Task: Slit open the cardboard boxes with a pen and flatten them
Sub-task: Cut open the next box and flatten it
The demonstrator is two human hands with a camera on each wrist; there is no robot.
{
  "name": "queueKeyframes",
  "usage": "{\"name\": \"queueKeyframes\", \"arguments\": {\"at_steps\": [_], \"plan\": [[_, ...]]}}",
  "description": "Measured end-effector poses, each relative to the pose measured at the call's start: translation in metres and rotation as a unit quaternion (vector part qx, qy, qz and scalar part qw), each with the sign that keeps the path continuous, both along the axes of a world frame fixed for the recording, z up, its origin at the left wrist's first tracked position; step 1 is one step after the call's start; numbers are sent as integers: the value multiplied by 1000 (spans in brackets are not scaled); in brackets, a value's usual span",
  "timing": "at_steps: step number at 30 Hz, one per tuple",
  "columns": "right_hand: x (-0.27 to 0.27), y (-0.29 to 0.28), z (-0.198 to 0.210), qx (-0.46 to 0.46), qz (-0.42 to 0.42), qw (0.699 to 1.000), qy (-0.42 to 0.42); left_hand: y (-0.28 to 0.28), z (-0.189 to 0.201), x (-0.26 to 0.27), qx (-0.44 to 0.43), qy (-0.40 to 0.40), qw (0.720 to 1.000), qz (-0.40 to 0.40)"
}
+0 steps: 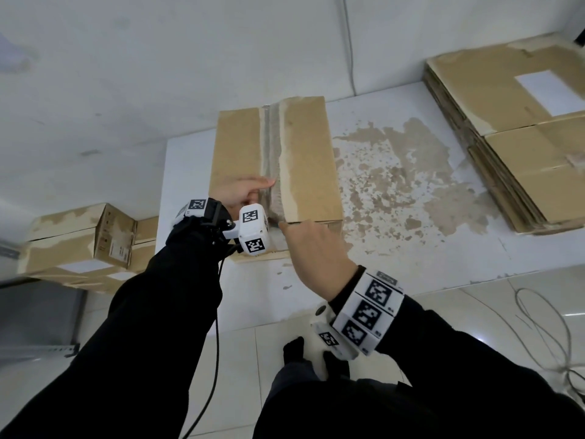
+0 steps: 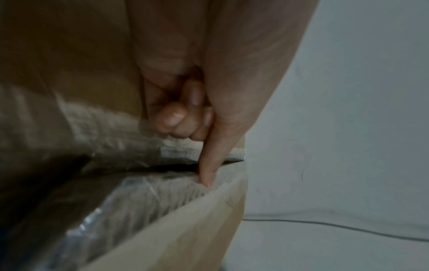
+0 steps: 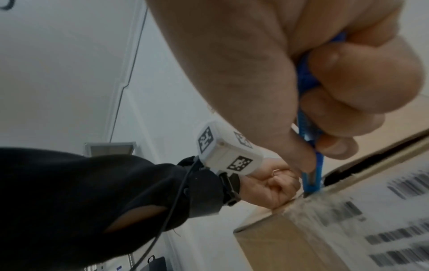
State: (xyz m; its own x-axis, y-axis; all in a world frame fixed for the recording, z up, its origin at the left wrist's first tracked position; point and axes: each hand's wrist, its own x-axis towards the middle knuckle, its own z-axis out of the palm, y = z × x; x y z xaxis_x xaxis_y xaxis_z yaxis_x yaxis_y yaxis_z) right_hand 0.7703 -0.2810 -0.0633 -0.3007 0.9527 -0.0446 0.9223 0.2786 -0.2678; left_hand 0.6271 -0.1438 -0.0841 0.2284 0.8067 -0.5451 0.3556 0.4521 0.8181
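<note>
Gripping a blue pen in curled fingers, the right hand sets its tip at the near end of the cardboard box, on the taped seam. The left hand rests on the box lid just beside the seam, forefinger extended, other fingers curled. The box lies on a white tabletop with peeling paint; right of the box sits a flattened stack, left of it more boxes, beyond it a white wall.

left hand: index extended, others curled | right hand: fisted grip
</note>
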Motion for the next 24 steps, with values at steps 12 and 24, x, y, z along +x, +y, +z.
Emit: {"name": "queueKeyframes", "arguments": {"at_steps": [12, 24], "plan": [[-2, -10, 6, -37, -15, 999, -12, -1, -19, -6, 93, -37, 995, -2], [-25, -11, 21, -10, -34, 997, -67, -4, -23, -4, 112, -74, 989, 53]]}}
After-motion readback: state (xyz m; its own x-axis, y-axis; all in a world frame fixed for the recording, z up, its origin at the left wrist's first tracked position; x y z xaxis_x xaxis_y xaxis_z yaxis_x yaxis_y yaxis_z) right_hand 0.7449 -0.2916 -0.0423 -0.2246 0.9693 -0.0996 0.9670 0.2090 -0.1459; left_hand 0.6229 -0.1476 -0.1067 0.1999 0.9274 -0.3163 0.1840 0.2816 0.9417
